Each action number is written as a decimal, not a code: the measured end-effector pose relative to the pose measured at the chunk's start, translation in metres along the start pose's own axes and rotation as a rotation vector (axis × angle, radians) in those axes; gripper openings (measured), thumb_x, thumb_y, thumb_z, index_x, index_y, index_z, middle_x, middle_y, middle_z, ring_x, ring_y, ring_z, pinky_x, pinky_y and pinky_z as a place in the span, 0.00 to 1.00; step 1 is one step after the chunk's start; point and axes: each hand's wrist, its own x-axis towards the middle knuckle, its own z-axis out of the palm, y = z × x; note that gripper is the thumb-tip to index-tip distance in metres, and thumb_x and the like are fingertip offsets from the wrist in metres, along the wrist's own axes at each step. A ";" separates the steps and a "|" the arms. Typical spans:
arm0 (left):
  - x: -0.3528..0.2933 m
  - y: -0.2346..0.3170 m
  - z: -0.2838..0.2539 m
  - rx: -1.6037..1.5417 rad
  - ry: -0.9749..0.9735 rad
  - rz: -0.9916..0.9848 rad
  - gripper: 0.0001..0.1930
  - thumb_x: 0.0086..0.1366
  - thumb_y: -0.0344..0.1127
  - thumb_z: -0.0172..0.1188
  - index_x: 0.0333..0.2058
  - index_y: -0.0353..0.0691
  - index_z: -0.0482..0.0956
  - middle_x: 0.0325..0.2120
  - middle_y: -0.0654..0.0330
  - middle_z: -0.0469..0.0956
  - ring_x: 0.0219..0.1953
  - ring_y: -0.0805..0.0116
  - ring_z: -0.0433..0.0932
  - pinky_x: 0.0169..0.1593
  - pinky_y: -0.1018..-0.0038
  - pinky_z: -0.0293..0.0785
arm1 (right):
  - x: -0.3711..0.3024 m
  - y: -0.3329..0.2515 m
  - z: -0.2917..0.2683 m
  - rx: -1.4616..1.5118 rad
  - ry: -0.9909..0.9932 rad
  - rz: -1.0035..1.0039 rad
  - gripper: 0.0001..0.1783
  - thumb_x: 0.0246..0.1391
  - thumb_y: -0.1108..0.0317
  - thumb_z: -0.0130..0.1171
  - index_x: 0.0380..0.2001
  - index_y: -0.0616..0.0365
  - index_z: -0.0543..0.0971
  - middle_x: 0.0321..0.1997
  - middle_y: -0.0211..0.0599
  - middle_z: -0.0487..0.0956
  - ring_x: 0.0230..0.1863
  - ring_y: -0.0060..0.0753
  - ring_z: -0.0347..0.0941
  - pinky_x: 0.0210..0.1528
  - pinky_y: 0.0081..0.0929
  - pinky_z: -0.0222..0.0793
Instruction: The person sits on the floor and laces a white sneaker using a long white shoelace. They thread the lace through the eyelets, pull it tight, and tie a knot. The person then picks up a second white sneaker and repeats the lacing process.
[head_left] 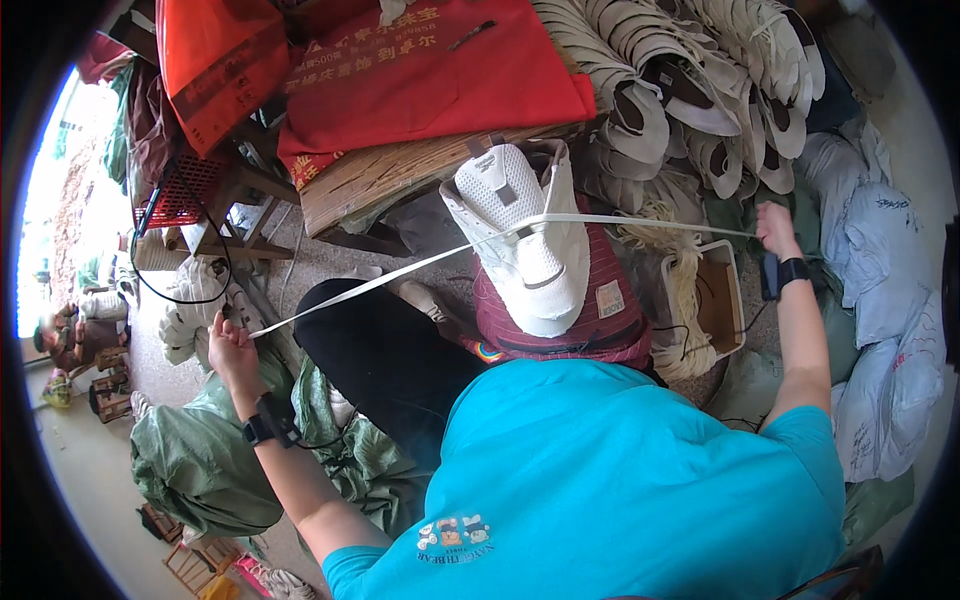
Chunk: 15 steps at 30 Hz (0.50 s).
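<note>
A white shoe upper (545,265) with a mesh tongue lies across my lap, its rounded toe toward me. Through its lowest lacing holes runs a flat white shoelace (385,278), pulled taut out to both sides. My left hand (232,345) is closed on one end, far out to the left. Far to the right, my right hand (775,230) grips the other end in a closed fist. Beneath the upper is a dark red striped cloth (497,322) over my lap.
A wooden bench (375,180) with a red cloth (430,75) stands ahead. Piled shoe uppers (700,95) lie at the far right. A bundle of pale laces (685,310) hangs by a white bin (735,290). Green sacks (205,455) lie left; white sacks (880,270) line the right.
</note>
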 end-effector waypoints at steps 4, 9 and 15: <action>-0.073 -0.020 0.095 0.455 -0.155 0.249 0.15 0.74 0.41 0.49 0.48 0.37 0.76 0.22 0.68 0.68 0.21 0.83 0.62 0.23 0.82 0.57 | -0.079 0.004 0.098 -0.201 -0.336 -0.032 0.09 0.66 0.58 0.49 0.39 0.49 0.74 0.20 0.12 0.59 0.14 0.10 0.49 0.14 0.16 0.39; -0.170 -0.062 0.205 0.578 -0.766 0.150 0.14 0.75 0.39 0.49 0.47 0.35 0.78 0.28 0.66 0.76 0.26 0.80 0.70 0.30 0.83 0.66 | -0.218 -0.037 0.203 -0.160 -0.864 -0.381 0.12 0.70 0.64 0.47 0.42 0.57 0.78 0.25 0.17 0.66 0.25 0.09 0.60 0.26 0.11 0.56; -0.229 -0.127 0.247 0.636 -0.976 0.039 0.12 0.76 0.34 0.47 0.44 0.34 0.78 0.27 0.66 0.77 0.23 0.81 0.69 0.28 0.81 0.66 | -0.275 -0.049 0.246 -0.478 -1.036 -0.607 0.15 0.67 0.61 0.48 0.32 0.57 0.80 0.22 0.20 0.71 0.26 0.12 0.65 0.30 0.15 0.64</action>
